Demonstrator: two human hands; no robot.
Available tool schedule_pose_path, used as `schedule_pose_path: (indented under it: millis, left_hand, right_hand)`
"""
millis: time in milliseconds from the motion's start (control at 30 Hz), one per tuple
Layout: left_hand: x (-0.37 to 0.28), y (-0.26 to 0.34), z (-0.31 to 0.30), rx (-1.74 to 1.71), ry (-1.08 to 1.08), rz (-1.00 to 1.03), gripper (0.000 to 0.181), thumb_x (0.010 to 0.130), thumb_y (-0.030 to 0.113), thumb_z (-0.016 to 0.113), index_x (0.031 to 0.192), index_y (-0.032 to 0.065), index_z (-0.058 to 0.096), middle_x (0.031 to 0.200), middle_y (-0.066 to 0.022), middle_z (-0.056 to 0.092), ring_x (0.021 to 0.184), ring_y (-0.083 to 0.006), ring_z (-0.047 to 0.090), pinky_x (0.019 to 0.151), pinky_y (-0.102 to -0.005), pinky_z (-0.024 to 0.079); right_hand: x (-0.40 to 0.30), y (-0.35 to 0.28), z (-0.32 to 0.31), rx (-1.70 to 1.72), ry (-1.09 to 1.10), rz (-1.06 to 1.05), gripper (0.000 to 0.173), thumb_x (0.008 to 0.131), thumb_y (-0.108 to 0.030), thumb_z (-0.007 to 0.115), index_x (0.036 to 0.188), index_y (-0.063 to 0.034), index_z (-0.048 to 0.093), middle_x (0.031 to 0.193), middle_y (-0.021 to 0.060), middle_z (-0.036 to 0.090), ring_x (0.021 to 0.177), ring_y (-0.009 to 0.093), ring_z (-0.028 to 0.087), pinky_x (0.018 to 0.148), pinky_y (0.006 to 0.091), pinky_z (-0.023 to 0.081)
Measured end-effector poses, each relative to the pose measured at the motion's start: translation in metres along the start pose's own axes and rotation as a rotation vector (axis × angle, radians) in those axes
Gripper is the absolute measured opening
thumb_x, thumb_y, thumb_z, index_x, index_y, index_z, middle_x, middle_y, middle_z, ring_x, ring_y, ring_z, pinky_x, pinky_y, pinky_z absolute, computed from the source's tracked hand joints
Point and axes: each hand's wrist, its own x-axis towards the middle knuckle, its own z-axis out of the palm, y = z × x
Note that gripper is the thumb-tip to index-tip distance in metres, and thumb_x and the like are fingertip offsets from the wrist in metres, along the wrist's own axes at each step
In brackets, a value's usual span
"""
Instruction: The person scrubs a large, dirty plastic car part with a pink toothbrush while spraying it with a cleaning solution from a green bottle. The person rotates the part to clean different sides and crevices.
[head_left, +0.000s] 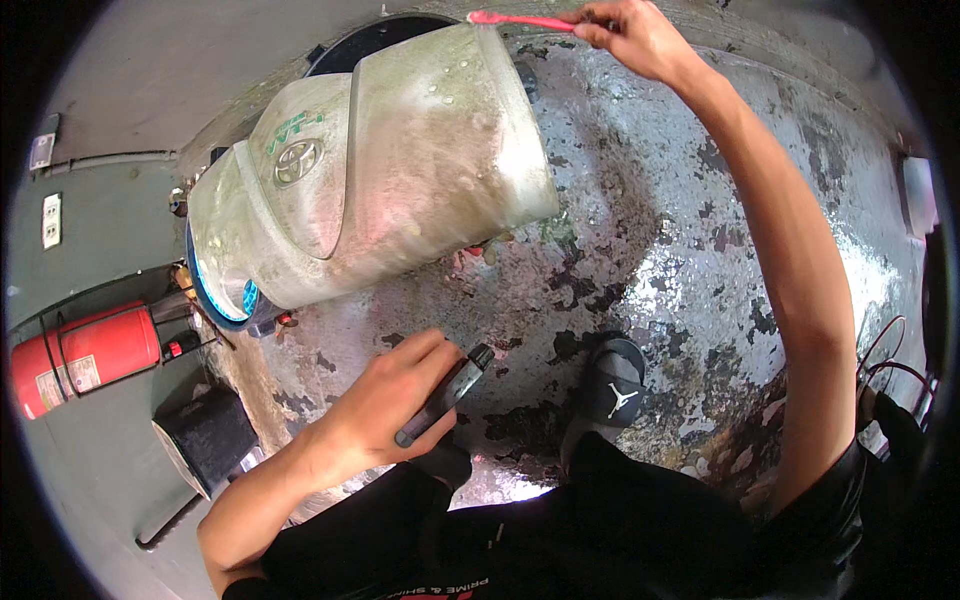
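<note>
A dirty, pale plastic engine cover (435, 142) with a Toyota emblem and green lettering leans over a dark round-rimmed container (375, 41). My right hand (630, 37), at the top, grips the handle of a red brush (525, 21); its head touches the top right corner of the cover. My left hand (397, 397) is below the cover, apart from it, closed around a small dark cylindrical tool (450, 394) whose exact kind I cannot tell. Wet spots and whitish drops show on the cover. What lies under the cover is largely hidden.
A red fire extinguisher (97, 356) is mounted at the left wall, near a black box-like object (206, 442). The floor (600, 187) is wet with peeling paint. A sandalled foot (619, 386) stands below the middle. Thin cables (892, 365) hang at the far right.
</note>
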Motion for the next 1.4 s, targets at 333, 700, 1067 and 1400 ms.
schedule_pose_path:
  millis: [333, 700, 1067, 1400]
  left_hand:
    - [-0.031, 0.002, -0.009, -0.059, -0.039, -0.111, 0.039, 0.073, 0.003, 0.067, 0.108, -0.0038, 0.050, 0.096, -0.0190, 0.047, 0.092, -0.0386, 0.052, 0.078, -0.0435, 0.045]
    - [-0.024, 0.009, -0.016, -0.058, -0.111, -0.087, 0.040, 0.072, 0.002, 0.068, 0.107, -0.0034, 0.050, 0.095, -0.0187, 0.047, 0.092, -0.0381, 0.052, 0.077, -0.0428, 0.045]
    - [-0.033, -0.011, -0.002, -0.086, 0.028, 0.000, 0.024, 0.078, -0.002, 0.064, 0.099, -0.0057, 0.051, 0.087, -0.0188, 0.046, 0.075, -0.0355, 0.049, 0.065, -0.0384, 0.044]
    - [-0.044, -0.014, -0.006, -0.083, 0.020, -0.038, 0.027, 0.078, -0.001, 0.064, 0.101, -0.0055, 0.051, 0.088, -0.0187, 0.046, 0.078, -0.0354, 0.051, 0.068, -0.0396, 0.044]
  right_hand:
    - [-0.109, -0.025, 0.011, -0.002, -0.204, -0.456, 0.020, 0.085, -0.014, 0.064, 0.105, -0.0123, 0.071, 0.080, 0.0104, 0.065, 0.074, 0.029, 0.065, 0.065, 0.0408, 0.052]
    - [-0.038, -0.019, 0.015, -0.015, 0.069, -0.429, 0.021, 0.088, -0.015, 0.064, 0.107, -0.0091, 0.070, 0.081, 0.0127, 0.066, 0.063, 0.025, 0.061, 0.060, 0.0378, 0.050]
    - [-0.151, -0.039, 0.049, 0.040, 0.152, -0.370, 0.029, 0.080, -0.005, 0.068, 0.106, -0.0162, 0.072, 0.076, 0.0035, 0.058, 0.062, 0.021, 0.059, 0.053, 0.0348, 0.050]
    - [-0.118, -0.051, 0.050, -0.021, 0.078, -0.603, 0.025, 0.083, -0.012, 0.066, 0.105, -0.0188, 0.072, 0.071, 0.0040, 0.058, 0.056, 0.020, 0.058, 0.049, 0.0327, 0.051]
